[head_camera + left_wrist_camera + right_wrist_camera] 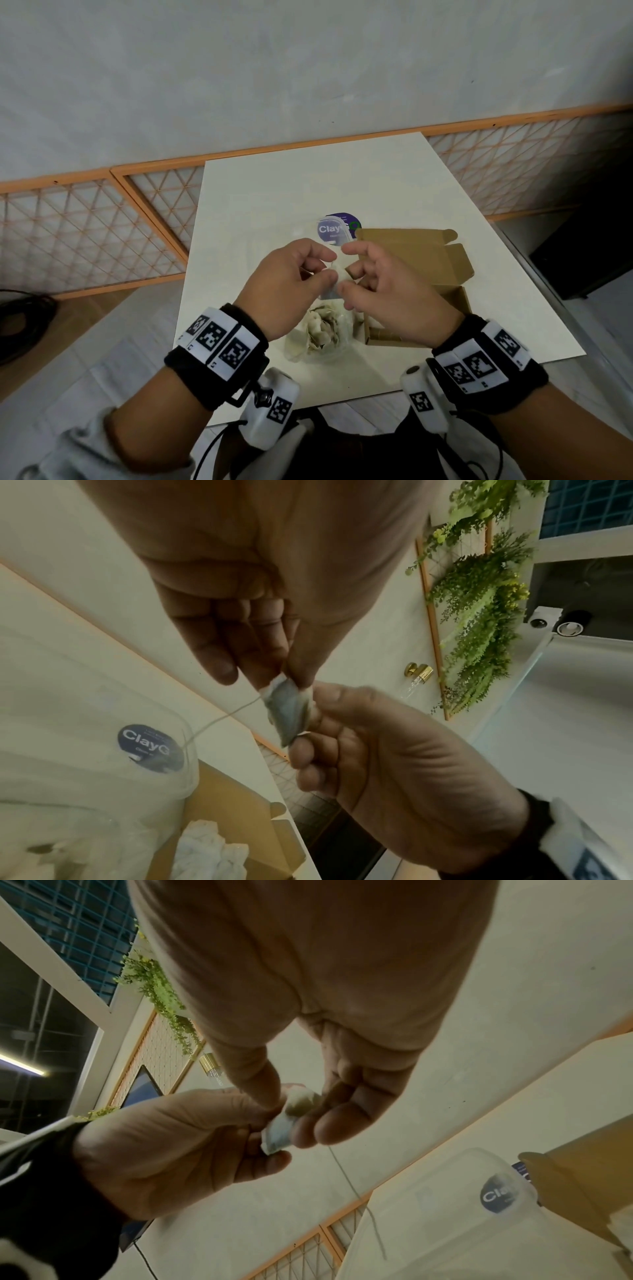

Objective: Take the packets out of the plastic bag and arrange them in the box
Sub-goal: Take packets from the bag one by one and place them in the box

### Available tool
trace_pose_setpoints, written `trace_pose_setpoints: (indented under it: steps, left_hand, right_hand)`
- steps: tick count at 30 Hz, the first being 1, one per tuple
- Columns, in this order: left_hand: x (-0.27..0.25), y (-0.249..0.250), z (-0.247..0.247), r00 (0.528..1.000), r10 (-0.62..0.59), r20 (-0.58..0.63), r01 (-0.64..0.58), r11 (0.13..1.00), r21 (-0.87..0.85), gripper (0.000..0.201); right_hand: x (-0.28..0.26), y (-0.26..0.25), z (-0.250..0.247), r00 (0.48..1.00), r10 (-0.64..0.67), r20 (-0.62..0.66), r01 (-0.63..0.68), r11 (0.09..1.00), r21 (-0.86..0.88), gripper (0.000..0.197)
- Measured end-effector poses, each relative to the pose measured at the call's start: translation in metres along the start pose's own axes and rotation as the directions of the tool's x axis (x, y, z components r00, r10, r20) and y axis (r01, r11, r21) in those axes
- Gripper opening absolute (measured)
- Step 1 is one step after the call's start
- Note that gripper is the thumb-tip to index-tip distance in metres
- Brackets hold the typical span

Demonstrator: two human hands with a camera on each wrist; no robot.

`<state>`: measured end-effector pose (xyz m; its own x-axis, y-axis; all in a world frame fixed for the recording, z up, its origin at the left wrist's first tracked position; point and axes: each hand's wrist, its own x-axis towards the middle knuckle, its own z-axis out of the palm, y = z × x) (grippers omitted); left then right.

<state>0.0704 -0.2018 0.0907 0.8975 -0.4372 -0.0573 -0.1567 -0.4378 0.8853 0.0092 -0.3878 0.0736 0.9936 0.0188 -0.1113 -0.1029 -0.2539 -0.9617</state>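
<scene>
Both hands, left hand (pixel 286 287) and right hand (pixel 387 291), pinch one small packet (pixel 287 710) above the plastic bag (pixel 322 334); the box (pixel 414 260) lies right.

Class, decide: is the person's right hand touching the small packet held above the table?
Touching. The left wrist view shows the right hand pinching the packet between thumb and fingers, with no gap.

The hands (pixel 337 277) hide most of the packet (pixel 287 710).

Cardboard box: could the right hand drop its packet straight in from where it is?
Probably not yet. The box lies open under the right hand, but the left hand also pinches the packet.
</scene>
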Motion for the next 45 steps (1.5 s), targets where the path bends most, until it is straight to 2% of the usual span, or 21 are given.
trace_pose_setpoints:
  steps: [5, 12, 19, 24, 28, 31, 32, 34, 37, 42, 45]
  left_hand:
    - [0.001, 0.002, -0.004, 1.000, 0.009, 0.016, -0.008, 0.999, -0.041, 0.015]
    - [-0.001, 0.002, -0.007, 0.998, -0.045, 0.053, 0.051, 0.992, -0.115, 0.008]
    - [-0.003, 0.001, -0.010, 0.996, -0.026, 0.088, 0.043, 0.978, -0.203, 0.021]
    - [-0.006, 0.003, -0.014, 0.996, -0.046, 0.076, 0.061, 0.977, -0.204, 0.006]
    - [-0.006, -0.002, -0.020, 0.997, -0.043, 0.058, 0.058, 0.957, -0.284, 0.009]
    - [-0.008, -0.008, -0.026, 0.999, -0.026, 0.035, 0.033, 0.972, -0.232, 0.009]
    - [-0.010, -0.009, -0.028, 1.000, -0.014, 0.015, 0.016, 0.979, -0.205, 0.009]
    - [-0.013, -0.012, -0.032, 0.999, 0.009, -0.032, -0.014, 0.989, -0.149, 0.011]
    - [-0.019, -0.015, -0.038, 0.997, 0.034, -0.075, -0.040, 0.996, -0.083, 0.014]
    - [-0.033, -0.020, -0.045, 0.987, 0.074, -0.142, -0.079, 0.996, -0.031, 0.016]
    - [-0.037, -0.025, -0.048, 0.983, 0.068, -0.169, -0.076, 0.996, -0.041, 0.017]
  right_hand:
    - [0.005, 0.005, 0.000, 0.999, -0.006, -0.037, 0.007, 0.999, 0.033, 0.041]
    - [0.007, 0.004, 0.006, 0.991, -0.111, -0.076, 0.113, 0.993, 0.029, 0.051]
    - [0.008, 0.006, 0.010, 0.990, -0.134, -0.049, 0.135, 0.990, 0.026, 0.051]
    - [0.010, 0.004, 0.010, 0.985, -0.168, -0.043, 0.169, 0.985, 0.027, 0.051]
    - [0.014, 0.008, 0.011, 0.988, -0.151, -0.036, 0.151, 0.988, 0.009, 0.049]
    - [0.018, 0.013, 0.012, 0.995, -0.100, -0.021, 0.101, 0.995, 0.011, 0.042]
    - [0.019, 0.016, 0.012, 0.997, -0.083, -0.010, 0.083, 0.996, -0.020, 0.039]
    - [0.022, 0.026, 0.012, 0.998, -0.058, 0.040, 0.065, 0.975, -0.211, 0.029]
    - [0.026, 0.045, 0.017, 0.989, -0.019, 0.146, 0.096, 0.836, -0.541, 0.021]
    - [0.031, 0.070, 0.037, 0.967, 0.015, 0.253, 0.161, 0.735, -0.659, 0.043]
    - [0.035, 0.078, 0.045, 0.955, -0.009, 0.298, 0.229, 0.662, -0.714, 0.038]
